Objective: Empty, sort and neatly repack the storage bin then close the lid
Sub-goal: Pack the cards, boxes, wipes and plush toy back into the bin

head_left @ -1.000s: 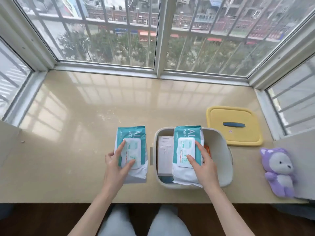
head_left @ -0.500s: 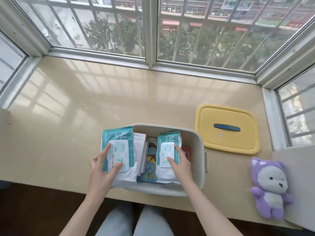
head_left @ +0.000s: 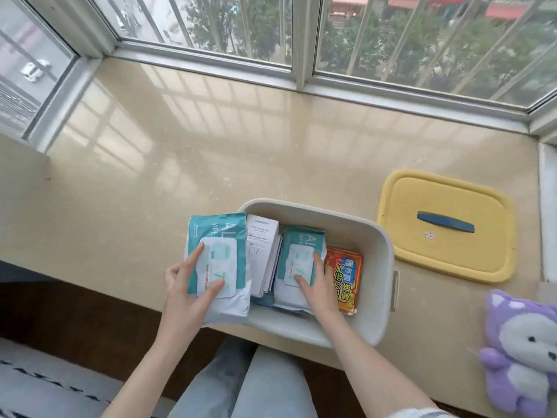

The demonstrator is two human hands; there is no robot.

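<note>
The floppy, probably slick teal-and-white plastic wipes pack (head_left: 218,254) over the grey plastic storage bin's (head_left: 325,217) left rim wants a mid-body hold: the left hand's (head_left: 187,293) spread fingers (head_left: 195,257) pinch it there, the right hand's (head_left: 319,285) hold a second wipes pack (head_left: 301,244) inside.

L wipes pack (head_left: 211,236) shifted from sill (head_left: 180,161) onto bin (head_left: 387,251) rim; R wipes pack (head_left: 304,239) sank inside.

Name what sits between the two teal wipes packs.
Head view: a stack of white printed cards stands between the left wipes pack and the right wipes pack.
</note>
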